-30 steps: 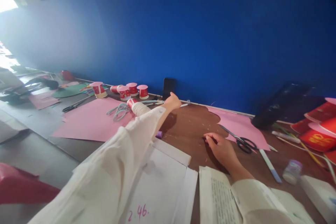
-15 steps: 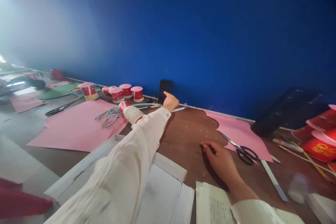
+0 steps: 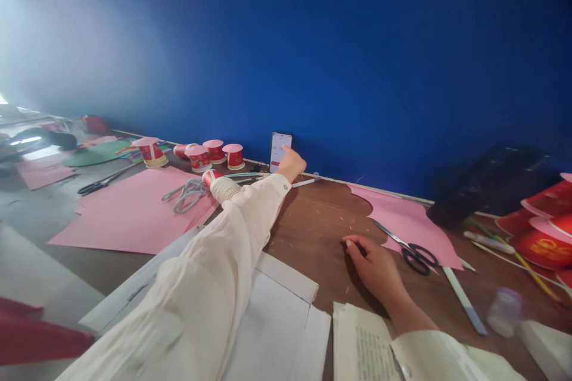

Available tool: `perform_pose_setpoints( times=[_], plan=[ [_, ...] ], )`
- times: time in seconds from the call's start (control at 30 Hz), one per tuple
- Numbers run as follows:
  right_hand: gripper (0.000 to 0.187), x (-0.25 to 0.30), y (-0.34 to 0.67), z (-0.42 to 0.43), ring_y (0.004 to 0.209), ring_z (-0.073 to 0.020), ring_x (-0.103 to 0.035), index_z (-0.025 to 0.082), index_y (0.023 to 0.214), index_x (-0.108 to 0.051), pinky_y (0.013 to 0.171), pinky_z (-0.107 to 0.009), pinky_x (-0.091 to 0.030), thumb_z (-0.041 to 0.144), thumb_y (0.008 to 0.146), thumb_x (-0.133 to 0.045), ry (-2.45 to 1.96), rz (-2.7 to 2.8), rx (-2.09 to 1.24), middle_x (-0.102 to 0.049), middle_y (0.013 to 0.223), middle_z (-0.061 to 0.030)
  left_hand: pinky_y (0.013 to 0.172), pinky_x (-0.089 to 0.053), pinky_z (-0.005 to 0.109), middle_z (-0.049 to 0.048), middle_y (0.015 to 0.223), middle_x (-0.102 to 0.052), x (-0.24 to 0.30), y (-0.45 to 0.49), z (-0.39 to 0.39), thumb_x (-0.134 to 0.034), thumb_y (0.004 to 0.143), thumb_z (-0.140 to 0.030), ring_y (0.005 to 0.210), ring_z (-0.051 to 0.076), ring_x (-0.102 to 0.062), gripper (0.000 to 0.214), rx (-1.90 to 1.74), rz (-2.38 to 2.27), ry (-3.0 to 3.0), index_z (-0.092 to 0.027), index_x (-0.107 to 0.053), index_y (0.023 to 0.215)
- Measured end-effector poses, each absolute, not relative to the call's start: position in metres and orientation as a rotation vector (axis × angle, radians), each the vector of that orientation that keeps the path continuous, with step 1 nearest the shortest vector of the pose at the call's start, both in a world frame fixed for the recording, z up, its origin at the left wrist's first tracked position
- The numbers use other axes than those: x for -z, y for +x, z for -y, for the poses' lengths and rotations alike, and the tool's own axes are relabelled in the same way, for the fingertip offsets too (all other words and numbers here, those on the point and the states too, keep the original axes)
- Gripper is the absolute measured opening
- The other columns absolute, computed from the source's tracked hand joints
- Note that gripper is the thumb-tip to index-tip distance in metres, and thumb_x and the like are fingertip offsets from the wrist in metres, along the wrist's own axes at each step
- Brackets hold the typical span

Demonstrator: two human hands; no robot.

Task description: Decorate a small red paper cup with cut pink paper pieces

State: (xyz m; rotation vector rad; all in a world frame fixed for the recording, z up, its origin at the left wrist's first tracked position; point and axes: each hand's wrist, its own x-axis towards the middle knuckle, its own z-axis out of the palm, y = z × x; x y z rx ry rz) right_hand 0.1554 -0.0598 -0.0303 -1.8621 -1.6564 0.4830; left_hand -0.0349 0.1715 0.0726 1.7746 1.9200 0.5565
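Observation:
My left hand (image 3: 292, 164) is stretched far forward, its forefinger touching the lit screen of a phone (image 3: 279, 150) that leans upright against the blue wall; the other fingers are curled in. My right hand (image 3: 376, 266) rests palm down on the brown table (image 3: 313, 232) with its fingers loosely curled and nothing in it. Black-handled scissors (image 3: 413, 251) lie just to its right on a pink paper sheet (image 3: 411, 220).
Several red paper cups (image 3: 214, 155) stand near the wall, one stack (image 3: 222, 186) lying on its side by a grey cord (image 3: 187, 193). A large pink sheet (image 3: 134, 208), white papers (image 3: 277, 321), a printed page (image 3: 366, 345), a small bottle (image 3: 503, 312) and red items (image 3: 543, 238) lie around.
The phone's screen, dark before, is now lit under my left forefinger. My right hand has stayed put.

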Motion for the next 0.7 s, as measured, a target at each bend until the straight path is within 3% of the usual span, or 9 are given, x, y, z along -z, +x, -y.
perform_pose_setpoints(
  times=[0.2, 0.37, 0.43, 0.53, 0.6, 0.7],
  plan=[
    [0.033, 0.032, 0.156, 0.058, 0.098, -0.0264, -0.072, 0.028, 0.099, -0.074, 0.086, -0.039, -0.050, 0.042, 0.090, -0.046, -1.861, 1.664, -0.456, -0.079, 0.106, -0.0028, 0.098, -0.050, 0.040, 0.0286, 0.135, -0.060, -0.085, -0.047, -0.145, -0.057, 0.084, -0.020, 0.121, 0.032, -0.064, 0.094, -0.566, -1.959, 1.828, 0.000, -0.003, 0.158],
    [0.032, 0.034, 0.156, 0.058, 0.102, -0.0255, -0.071, 0.027, 0.100, -0.074, 0.089, -0.038, -0.050, 0.040, 0.090, -0.047, -1.834, 1.672, -0.430, -0.078, 0.108, -0.0032, 0.100, -0.048, 0.035, 0.0183, 0.136, -0.063, -0.111, -0.087, -0.113, -0.061, 0.084, -0.024, 0.124, 0.030, -0.061, 0.070, -0.583, -1.906, 2.048, -0.012, -0.040, 0.150],
    [0.032, 0.034, 0.156, 0.058, 0.100, -0.0252, -0.071, 0.027, 0.101, -0.074, 0.089, -0.038, -0.050, 0.040, 0.090, -0.047, -1.821, 1.672, -0.427, -0.078, 0.106, -0.0038, 0.103, -0.045, 0.031, 0.0118, 0.137, -0.064, -0.123, -0.109, -0.097, -0.059, 0.085, -0.023, 0.125, 0.026, -0.060, 0.058, -0.598, -1.880, 2.140, -0.018, -0.052, 0.142],
    [0.032, 0.033, 0.156, 0.059, 0.096, -0.0254, -0.072, 0.026, 0.101, -0.074, 0.088, -0.038, -0.050, 0.041, 0.090, -0.047, -1.806, 1.679, -0.430, -0.079, 0.100, -0.0042, 0.096, -0.046, 0.030, 0.0055, 0.116, -0.073, -0.132, -0.141, -0.070, -0.056, 0.087, -0.025, 0.110, 0.023, -0.065, 0.030, -0.597, -1.866, 2.290, -0.021, -0.071, 0.112],
    [0.032, 0.031, 0.155, 0.060, 0.095, -0.0255, -0.072, 0.026, 0.100, -0.074, 0.088, -0.039, -0.050, 0.041, 0.089, -0.048, -1.798, 1.685, -0.430, -0.079, 0.099, -0.0043, 0.086, -0.047, 0.028, 0.0032, 0.103, -0.075, -0.131, -0.157, -0.050, -0.056, 0.086, -0.027, 0.094, 0.020, -0.067, 0.022, -0.595, -1.825, 2.396, -0.021, -0.074, 0.097],
    [0.031, 0.030, 0.154, 0.061, 0.096, -0.0256, -0.071, 0.026, 0.100, -0.075, 0.086, -0.039, -0.050, 0.040, 0.089, -0.049, -1.799, 1.688, -0.422, -0.079, 0.101, -0.0044, 0.074, -0.045, 0.028, 0.0031, 0.095, -0.075, -0.118, -0.171, -0.023, -0.055, 0.087, -0.030, 0.083, 0.020, -0.066, 0.019, -0.490, -1.921, 2.451, -0.023, -0.073, 0.090]
  ],
)
